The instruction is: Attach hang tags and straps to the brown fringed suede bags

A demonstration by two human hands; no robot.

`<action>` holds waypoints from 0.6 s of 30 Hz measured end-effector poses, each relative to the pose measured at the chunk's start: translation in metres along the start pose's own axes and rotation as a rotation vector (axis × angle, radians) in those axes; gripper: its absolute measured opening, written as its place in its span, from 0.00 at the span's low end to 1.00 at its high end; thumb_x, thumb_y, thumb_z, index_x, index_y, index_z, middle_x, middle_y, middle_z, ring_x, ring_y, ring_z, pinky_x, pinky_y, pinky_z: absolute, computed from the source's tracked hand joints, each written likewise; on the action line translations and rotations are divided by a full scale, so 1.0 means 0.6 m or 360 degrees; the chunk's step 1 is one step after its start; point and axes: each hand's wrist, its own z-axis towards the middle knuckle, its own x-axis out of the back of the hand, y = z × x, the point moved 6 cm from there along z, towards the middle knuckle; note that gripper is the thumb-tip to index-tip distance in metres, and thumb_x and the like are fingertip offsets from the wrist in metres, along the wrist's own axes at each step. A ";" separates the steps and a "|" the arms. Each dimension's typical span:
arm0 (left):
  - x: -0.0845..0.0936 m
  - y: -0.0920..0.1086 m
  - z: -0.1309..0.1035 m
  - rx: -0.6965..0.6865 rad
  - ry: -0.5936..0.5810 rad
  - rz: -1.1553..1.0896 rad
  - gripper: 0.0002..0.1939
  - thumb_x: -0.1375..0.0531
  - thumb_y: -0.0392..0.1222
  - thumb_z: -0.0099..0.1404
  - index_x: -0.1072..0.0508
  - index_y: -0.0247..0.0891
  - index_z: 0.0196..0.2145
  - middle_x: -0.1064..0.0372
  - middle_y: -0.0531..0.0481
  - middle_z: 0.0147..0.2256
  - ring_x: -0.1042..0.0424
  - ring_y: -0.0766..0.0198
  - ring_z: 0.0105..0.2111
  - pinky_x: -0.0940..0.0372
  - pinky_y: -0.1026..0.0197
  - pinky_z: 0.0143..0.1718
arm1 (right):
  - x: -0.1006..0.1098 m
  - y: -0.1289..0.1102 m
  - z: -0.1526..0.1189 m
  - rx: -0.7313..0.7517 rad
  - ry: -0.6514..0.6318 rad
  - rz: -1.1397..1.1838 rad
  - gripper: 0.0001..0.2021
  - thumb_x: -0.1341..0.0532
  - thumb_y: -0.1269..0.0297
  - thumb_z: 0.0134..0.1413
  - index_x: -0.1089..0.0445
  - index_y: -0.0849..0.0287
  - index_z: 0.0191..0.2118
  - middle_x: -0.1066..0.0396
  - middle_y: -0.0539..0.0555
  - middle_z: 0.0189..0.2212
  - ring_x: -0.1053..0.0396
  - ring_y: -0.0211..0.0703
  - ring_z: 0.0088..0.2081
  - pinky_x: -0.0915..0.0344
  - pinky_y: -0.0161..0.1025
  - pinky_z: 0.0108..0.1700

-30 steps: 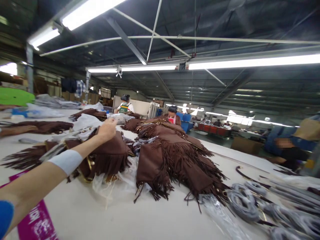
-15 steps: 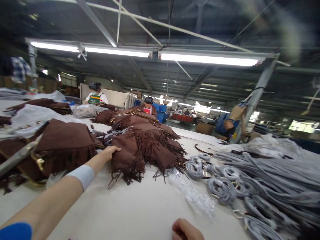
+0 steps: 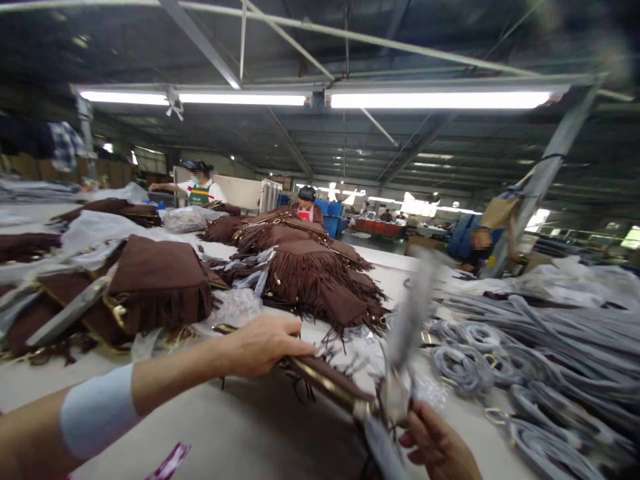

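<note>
My left hand (image 3: 265, 343) is closed on the top edge of a brown fringed bag (image 3: 330, 380), which has a gold zipper along that edge. The bag hangs tilted over the near part of the table. At its right end, a strap wrapped in grey material (image 3: 413, 307) stands up, blurred by motion. My right hand (image 3: 437, 440) has its fingers curled at the lower part of this strap, by a pale wrapped fitting. Beyond the held bag lies a pile of brown fringed bags (image 3: 310, 267). Another brown bag (image 3: 157, 273) sits to the left.
Coiled grey-wrapped straps (image 3: 463, 370) and a long bundle of them (image 3: 560, 353) lie at the right on the white table (image 3: 240, 427). Clear plastic (image 3: 237, 307) lies beside the pile. Co-workers (image 3: 200, 187) are beyond the table, and a metal post (image 3: 547, 180) stands at the right.
My left hand has drawn a brown fringed bag from the pile toward me and to the right. My right hand has risen to the bag's right end and closed on the strap.
</note>
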 end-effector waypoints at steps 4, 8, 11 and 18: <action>-0.116 0.055 -0.047 -0.0204 -0.0286 0.0124 0.18 0.47 0.33 0.67 0.31 0.48 0.52 0.34 0.47 0.38 0.36 0.59 0.36 0.43 0.60 0.35 | 0.000 -0.028 -0.016 -0.0153 -0.0063 0.0230 0.24 0.41 0.41 0.46 0.31 0.58 0.38 0.28 0.53 0.28 0.29 0.45 0.27 0.32 0.39 0.28; -0.138 0.068 -0.077 -0.0068 -0.0397 -0.0008 0.31 0.44 0.29 0.59 0.40 0.40 0.60 0.35 0.41 0.45 0.35 0.55 0.42 0.41 0.56 0.42 | -0.041 -0.068 -0.036 -0.0078 -0.0348 0.0306 0.23 0.40 0.42 0.47 0.30 0.59 0.37 0.29 0.51 0.27 0.31 0.40 0.26 0.33 0.38 0.29; -0.106 0.121 -0.082 -0.0087 -0.0416 -0.0263 0.28 0.43 0.29 0.56 0.36 0.38 0.56 0.34 0.42 0.46 0.34 0.55 0.43 0.39 0.56 0.43 | -0.069 -0.083 -0.053 0.0003 -0.0549 0.0240 0.19 0.40 0.46 0.51 0.29 0.59 0.37 0.29 0.50 0.28 0.31 0.39 0.28 0.34 0.37 0.32; -0.159 0.244 -0.084 0.0362 -0.0666 -0.0323 0.23 0.42 0.59 0.61 0.29 0.34 0.41 0.29 0.40 0.35 0.28 0.48 0.33 0.35 0.51 0.32 | -0.099 -0.121 -0.106 0.0220 -0.1000 -0.0343 0.31 0.31 0.56 0.42 0.32 0.54 0.55 0.32 0.56 0.53 0.36 0.53 0.53 0.39 0.47 0.56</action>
